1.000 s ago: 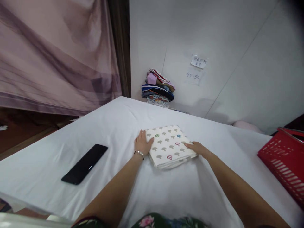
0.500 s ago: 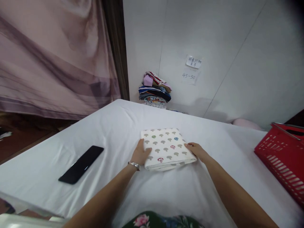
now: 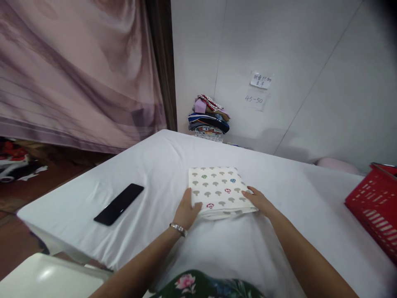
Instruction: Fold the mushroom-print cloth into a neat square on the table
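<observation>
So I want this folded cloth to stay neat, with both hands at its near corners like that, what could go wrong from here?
The left hand and right hand touch only the near edge of the folded cloth, so lifting from there could let the far layers sag open. Dragging it could also wrinkle the white sheet underneath. The phone lies near the table's left edge; tugging the sheet might shift it.

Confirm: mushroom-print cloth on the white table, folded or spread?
Folded. The cream mushroom-print cloth lies as a compact rectangle with stacked layers showing at its near edge, the left hand and right hand touching its near corners.
</observation>
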`<state>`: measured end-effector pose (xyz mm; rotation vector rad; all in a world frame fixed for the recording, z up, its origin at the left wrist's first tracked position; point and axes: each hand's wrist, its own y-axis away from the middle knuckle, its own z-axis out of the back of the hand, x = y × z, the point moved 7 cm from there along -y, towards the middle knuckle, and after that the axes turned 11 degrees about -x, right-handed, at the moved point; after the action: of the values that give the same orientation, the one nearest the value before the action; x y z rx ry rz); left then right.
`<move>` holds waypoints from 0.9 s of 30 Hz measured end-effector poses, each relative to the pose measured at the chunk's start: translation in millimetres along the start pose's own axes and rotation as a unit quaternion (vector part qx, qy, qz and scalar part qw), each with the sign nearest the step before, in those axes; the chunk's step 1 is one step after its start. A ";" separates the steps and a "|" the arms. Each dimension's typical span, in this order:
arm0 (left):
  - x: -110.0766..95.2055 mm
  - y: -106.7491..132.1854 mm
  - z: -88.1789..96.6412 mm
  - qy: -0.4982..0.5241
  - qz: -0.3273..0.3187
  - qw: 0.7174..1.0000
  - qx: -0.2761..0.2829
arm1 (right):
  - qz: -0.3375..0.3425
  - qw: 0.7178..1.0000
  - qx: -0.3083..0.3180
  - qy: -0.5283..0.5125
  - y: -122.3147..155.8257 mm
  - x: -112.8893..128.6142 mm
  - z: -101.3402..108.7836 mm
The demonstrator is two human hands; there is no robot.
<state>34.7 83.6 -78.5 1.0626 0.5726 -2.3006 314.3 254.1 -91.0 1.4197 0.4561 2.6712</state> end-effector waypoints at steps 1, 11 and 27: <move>-0.3 -0.1 2.6 0.008 0.013 1.000 0.004 | -0.004 1.000 0.002 -0.006 0.0 -2.0 -0.7; 7.2 -0.3 6.8 0.029 0.071 0.997 -0.006 | -0.018 0.991 0.076 -0.111 35.7 -10.8 -8.7; -58.7 -5.7 -21.5 -0.247 -0.349 0.902 0.059 | 0.428 0.845 0.025 0.318 80.4 55.3 -54.5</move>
<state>75.2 117.3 -44.3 0.2747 0.6792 -3.1099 243.5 177.1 -51.6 0.7726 -0.1650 3.8801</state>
